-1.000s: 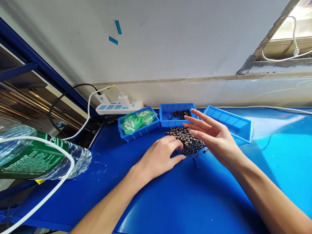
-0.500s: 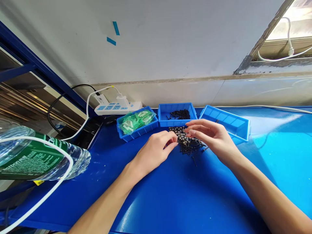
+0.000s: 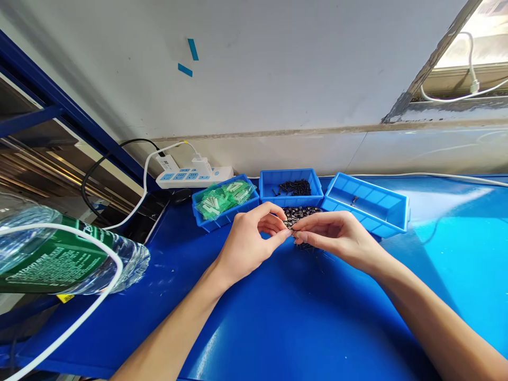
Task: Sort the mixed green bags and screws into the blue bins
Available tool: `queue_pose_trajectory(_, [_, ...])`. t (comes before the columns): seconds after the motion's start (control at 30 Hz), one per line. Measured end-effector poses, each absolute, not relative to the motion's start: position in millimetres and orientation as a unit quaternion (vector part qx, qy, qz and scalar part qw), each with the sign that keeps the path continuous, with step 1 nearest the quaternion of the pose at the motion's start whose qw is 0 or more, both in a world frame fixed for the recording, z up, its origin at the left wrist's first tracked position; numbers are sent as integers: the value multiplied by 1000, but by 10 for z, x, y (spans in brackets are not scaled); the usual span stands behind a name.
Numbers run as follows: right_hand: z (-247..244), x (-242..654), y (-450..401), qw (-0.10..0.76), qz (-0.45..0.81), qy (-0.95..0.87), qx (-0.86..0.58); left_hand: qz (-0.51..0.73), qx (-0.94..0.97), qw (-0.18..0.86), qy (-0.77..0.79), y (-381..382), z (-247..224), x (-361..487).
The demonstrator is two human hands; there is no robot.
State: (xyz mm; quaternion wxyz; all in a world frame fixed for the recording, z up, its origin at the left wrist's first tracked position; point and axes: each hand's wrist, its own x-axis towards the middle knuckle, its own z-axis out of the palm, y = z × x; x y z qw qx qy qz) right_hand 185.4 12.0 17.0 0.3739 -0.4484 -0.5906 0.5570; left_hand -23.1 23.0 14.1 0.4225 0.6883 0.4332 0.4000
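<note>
My left hand [image 3: 250,241] is closed in a pinch, its fingertips around a small shiny metal piece that looks like a screw [image 3: 289,225]. From the other side, the thumb and forefinger of my right hand [image 3: 343,235] close at the same spot; what exactly they grip is hidden. Behind and below the fingertips, a pile of dark screws [image 3: 304,212] lies on the blue table [image 3: 278,312], partly covered by my hands.
Along the wall stand a blue bin [image 3: 226,216] with green bags of white parts, a middle bin [image 3: 291,201] holding black screws, and a right bin [image 3: 391,227] with one screw visible. A power strip [image 3: 178,182], white cable [image 3: 95,301] and large bottle [image 3: 67,254] are at left.
My right hand has moved left and down from above the pile, and its fingertips now meet those of my left hand. The view has shifted slightly.
</note>
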Motion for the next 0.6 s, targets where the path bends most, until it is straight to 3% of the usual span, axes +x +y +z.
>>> queue_pose_trajectory(0.2, [218,1888,162,369,580,-560,-462,376,718,429,399,221,198,-266])
queue_pose_trajectory(0.33, [232,1917,191,368,571,-555,-479,351,771,321,423,291,201,-358])
queue_pose_trajectory(0.43, [174,1913,198,434,535,-532,-492,289,817,213,452,369,151,-448])
queue_pose_trajectory(0.53, [78,1893,204,520,495,-505,-479,231,833,192,465,404,97,-491])
queue_pose_trajectory(0.6, [33,1888,211,532,476,-516,-473,208,838,196,465,398,74,-481])
